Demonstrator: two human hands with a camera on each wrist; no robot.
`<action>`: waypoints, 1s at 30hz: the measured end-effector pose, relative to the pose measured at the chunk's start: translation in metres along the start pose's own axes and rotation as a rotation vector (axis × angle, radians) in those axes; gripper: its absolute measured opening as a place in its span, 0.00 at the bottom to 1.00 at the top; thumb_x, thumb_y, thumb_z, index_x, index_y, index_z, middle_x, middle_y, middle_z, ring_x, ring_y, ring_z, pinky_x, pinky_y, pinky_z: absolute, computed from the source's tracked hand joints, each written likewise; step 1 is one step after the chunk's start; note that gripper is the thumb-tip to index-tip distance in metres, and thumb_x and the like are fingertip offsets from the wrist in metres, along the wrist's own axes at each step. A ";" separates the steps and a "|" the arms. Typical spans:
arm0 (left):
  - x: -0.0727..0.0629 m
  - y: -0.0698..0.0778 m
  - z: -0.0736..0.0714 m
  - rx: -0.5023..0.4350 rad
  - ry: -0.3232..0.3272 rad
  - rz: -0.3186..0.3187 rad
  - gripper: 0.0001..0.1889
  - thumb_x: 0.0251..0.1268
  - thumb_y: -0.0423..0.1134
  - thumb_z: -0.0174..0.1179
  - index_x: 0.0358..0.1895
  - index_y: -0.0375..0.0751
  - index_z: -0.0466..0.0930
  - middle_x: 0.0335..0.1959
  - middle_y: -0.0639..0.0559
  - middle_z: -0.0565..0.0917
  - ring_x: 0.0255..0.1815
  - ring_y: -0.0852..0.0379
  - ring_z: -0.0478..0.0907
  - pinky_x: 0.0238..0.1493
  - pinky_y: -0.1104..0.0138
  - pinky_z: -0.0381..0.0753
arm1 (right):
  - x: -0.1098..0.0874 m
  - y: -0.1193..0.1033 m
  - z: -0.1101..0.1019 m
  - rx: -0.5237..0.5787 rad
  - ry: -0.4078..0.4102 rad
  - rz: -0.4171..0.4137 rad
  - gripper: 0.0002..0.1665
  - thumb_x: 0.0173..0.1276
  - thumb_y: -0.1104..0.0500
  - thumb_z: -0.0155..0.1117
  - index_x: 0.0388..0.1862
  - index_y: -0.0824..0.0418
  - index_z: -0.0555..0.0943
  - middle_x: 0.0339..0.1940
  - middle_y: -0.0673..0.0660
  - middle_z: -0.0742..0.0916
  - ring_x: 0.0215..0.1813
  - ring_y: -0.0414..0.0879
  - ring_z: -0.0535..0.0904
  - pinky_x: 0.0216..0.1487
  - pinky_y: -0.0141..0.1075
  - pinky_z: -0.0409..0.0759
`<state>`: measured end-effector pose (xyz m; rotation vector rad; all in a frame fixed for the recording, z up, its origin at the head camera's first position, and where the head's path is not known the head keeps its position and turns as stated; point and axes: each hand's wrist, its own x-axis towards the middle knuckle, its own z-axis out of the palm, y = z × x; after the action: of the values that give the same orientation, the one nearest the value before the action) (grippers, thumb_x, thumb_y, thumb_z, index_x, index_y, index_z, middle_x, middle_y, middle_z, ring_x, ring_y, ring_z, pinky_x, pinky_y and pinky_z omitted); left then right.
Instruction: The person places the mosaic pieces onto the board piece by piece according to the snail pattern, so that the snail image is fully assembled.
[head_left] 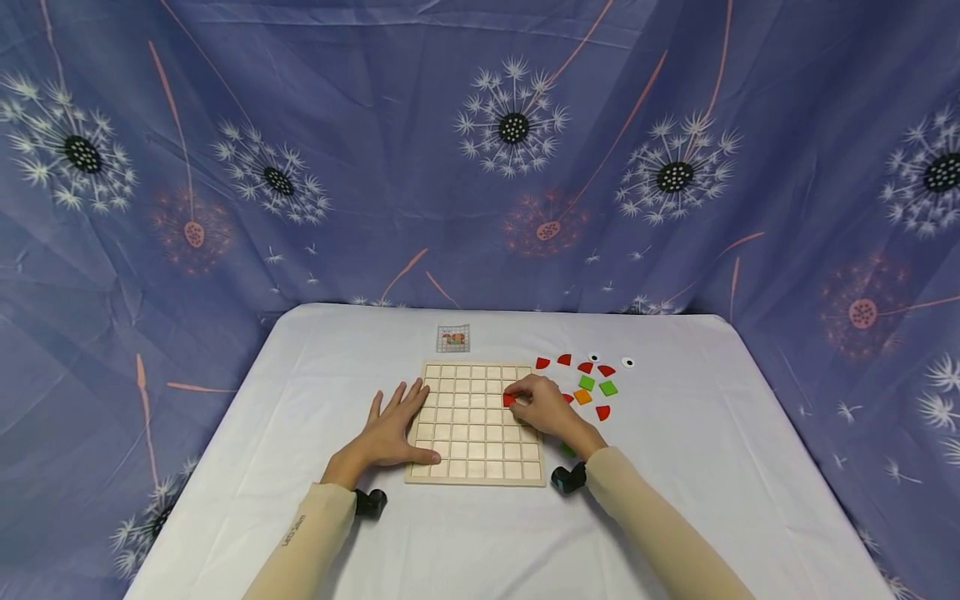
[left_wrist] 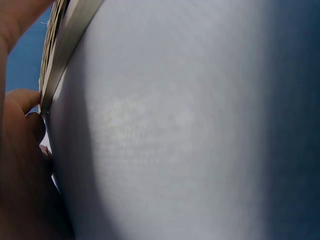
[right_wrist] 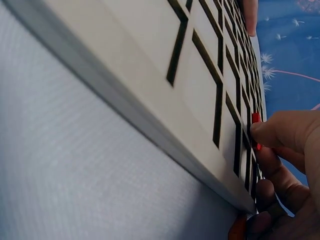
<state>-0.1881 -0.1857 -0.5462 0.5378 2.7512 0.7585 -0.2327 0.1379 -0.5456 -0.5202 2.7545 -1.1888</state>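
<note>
A square wooden grid board [head_left: 468, 451] lies flat on the white table. My left hand [head_left: 390, 433] rests at its left side, fingers spread; the thumb lies over the board's lower left part and the fingertips are at the left rim. Toward the board's upper right, my right hand [head_left: 543, 406] pinches a small red tile [head_left: 509, 400] between thumb and fingers. In the right wrist view the red tile [right_wrist: 256, 118] is at the grid's surface, partly hidden by the thumb, so its full shape cannot be told. The left wrist view shows mostly blurred cloth.
Right of the board lie several red quarter-circle tiles [head_left: 603, 412], green square tiles [head_left: 608, 388], an orange square tile [head_left: 582, 397] and two white eye discs [head_left: 627, 362]. A small picture card [head_left: 453, 338] is behind the board. A blue dandelion-print curtain [head_left: 405, 167] hangs behind.
</note>
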 end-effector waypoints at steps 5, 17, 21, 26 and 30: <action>0.000 0.001 0.001 -0.004 -0.003 -0.003 0.69 0.43 0.70 0.75 0.85 0.42 0.47 0.86 0.44 0.45 0.86 0.36 0.38 0.79 0.34 0.26 | -0.001 0.000 -0.001 0.009 -0.001 0.010 0.13 0.65 0.64 0.71 0.49 0.57 0.90 0.48 0.53 0.89 0.52 0.47 0.83 0.59 0.46 0.82; 0.000 -0.001 0.001 0.007 -0.009 -0.009 0.69 0.43 0.71 0.75 0.85 0.43 0.46 0.87 0.45 0.44 0.86 0.37 0.37 0.79 0.34 0.25 | -0.005 0.003 -0.011 0.015 -0.011 0.021 0.18 0.65 0.61 0.74 0.54 0.58 0.88 0.54 0.53 0.87 0.54 0.47 0.84 0.60 0.45 0.82; 0.000 -0.002 0.001 0.010 0.001 -0.006 0.69 0.43 0.71 0.75 0.85 0.42 0.47 0.87 0.45 0.45 0.86 0.36 0.37 0.79 0.34 0.25 | -0.003 0.005 -0.012 0.020 -0.031 -0.005 0.16 0.67 0.61 0.72 0.54 0.57 0.87 0.53 0.51 0.87 0.55 0.46 0.84 0.60 0.45 0.83; 0.000 -0.002 0.002 0.014 -0.005 -0.006 0.69 0.43 0.71 0.75 0.85 0.43 0.46 0.87 0.45 0.44 0.87 0.37 0.37 0.79 0.34 0.25 | 0.000 0.007 -0.006 -0.040 -0.055 -0.054 0.12 0.71 0.60 0.69 0.52 0.57 0.89 0.50 0.52 0.86 0.54 0.45 0.81 0.56 0.41 0.82; 0.000 -0.002 0.002 0.008 -0.006 -0.004 0.69 0.43 0.72 0.74 0.85 0.43 0.46 0.87 0.45 0.44 0.87 0.37 0.37 0.79 0.34 0.25 | -0.001 0.005 -0.004 -0.058 -0.028 -0.047 0.09 0.70 0.61 0.70 0.48 0.57 0.90 0.47 0.52 0.86 0.48 0.44 0.79 0.49 0.37 0.80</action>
<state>-0.1878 -0.1860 -0.5487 0.5348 2.7505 0.7436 -0.2341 0.1443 -0.5468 -0.6055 2.7749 -1.1048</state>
